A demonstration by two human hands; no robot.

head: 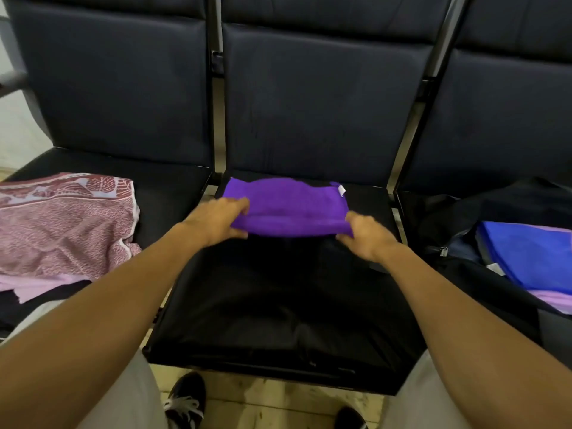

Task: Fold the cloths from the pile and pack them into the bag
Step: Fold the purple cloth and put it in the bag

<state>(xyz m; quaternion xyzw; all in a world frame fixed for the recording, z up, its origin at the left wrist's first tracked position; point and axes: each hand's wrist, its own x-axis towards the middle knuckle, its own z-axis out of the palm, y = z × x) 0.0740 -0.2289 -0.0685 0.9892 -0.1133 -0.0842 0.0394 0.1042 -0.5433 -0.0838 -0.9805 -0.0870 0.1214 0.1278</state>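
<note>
A purple cloth (289,202) lies half folded on the middle black seat (278,305), with a small white tag at its far right corner. My left hand (216,219) pinches the cloth's near left edge. My right hand (366,235) grips its near right corner. The near edge is lifted a little off the seat. On the left seat lies the pile (62,224): a red-and-white patterned cloth over a pale lilac one. An open dark bag (464,224) on the right seat holds a folded blue cloth (532,255) over a lilac one.
Three dark padded seats stand in a row with metal bars between them. My light trouser legs and dark shoes (185,400) are below, on a pale tiled floor. The near half of the middle seat is bare.
</note>
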